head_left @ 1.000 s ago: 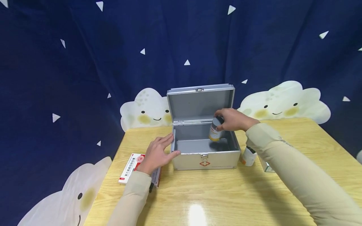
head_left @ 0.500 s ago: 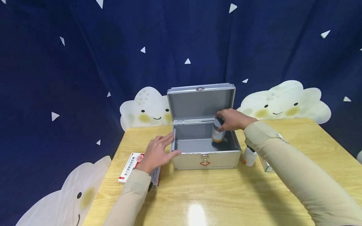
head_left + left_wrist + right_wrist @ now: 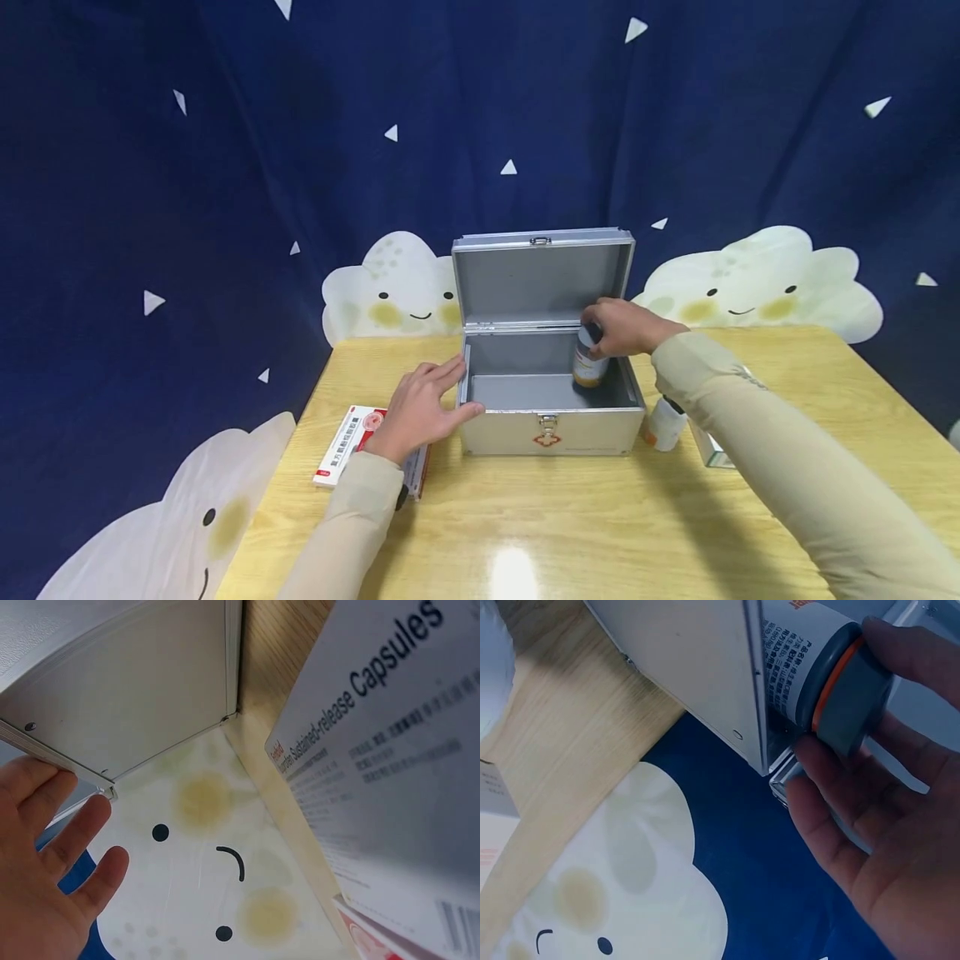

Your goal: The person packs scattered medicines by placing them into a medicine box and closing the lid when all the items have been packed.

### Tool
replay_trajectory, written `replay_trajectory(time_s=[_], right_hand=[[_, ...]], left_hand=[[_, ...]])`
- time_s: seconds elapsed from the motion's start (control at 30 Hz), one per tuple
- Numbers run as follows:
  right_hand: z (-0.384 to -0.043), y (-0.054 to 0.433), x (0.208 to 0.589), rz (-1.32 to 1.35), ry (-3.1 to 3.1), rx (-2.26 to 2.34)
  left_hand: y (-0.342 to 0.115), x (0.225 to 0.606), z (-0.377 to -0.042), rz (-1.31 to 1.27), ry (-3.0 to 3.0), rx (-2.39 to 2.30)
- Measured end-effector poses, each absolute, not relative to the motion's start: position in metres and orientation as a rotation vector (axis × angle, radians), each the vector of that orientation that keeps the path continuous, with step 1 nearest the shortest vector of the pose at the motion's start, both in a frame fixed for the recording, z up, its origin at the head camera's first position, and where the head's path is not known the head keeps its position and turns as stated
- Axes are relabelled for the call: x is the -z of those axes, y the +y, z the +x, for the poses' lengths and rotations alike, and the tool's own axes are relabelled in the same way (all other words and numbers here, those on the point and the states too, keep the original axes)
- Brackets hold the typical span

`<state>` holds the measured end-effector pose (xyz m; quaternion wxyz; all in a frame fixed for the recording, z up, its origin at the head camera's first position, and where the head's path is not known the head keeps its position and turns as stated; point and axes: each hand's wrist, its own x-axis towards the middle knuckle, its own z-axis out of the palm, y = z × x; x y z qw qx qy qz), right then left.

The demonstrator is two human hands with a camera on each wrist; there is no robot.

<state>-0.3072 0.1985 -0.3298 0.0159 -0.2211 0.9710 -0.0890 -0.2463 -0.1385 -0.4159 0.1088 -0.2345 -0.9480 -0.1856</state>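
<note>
A silver metal first-aid box [image 3: 506, 433] stands on the wooden table with its lid [image 3: 543, 283] raised. My right hand [image 3: 624, 327] holds a white pill bottle [image 3: 588, 368] upright inside the box, near its right side. In the right wrist view, thumb and fingers grip the bottle's dark grey cap [image 3: 851, 694], which has an orange ring. Whether the bottle's base touches the box floor, I cannot tell. My left hand [image 3: 423, 414] rests with relaxed fingers on the box's left rim; its fingertips [image 3: 56, 784] touch that edge in the left wrist view.
Right of the box, another white bottle [image 3: 664, 425] stands close by, with a small carton [image 3: 711, 448] partly behind my right sleeve. White-and-red medicine cartons [image 3: 341, 450] lie under my left wrist. A dark blue curtain [image 3: 360, 67] hangs behind the table.
My right hand has lowered the bottle and moved it slightly right within the box. The left hand has stayed on the left rim. The head view has shifted a little.
</note>
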Motion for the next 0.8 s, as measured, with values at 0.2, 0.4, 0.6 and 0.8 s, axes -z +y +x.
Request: replay_trajectory(time_s=[0.2,0.4,0.6,0.8], right_hand=[[-0.308,0.196,0.33,-0.697,3.025,0.263],[-0.312,0.188,0.337,-0.71,2.995,0.201],[-0.318,0.187,0.339,-0.745,3.012,0.112],[-0.314,0.192,0.345,-0.781,3.001,0.039]], left_hand=[[-0.138,0.412,-0.248,-0.693,-2.779,0.53],[-0.142,0.413,-0.246,-0.685,-2.814,0.507],[-0.142,0.407,-0.248,-0.713,-2.784,0.473],[-0.137,0.405,-0.247,-0.757,-2.765,0.336]])
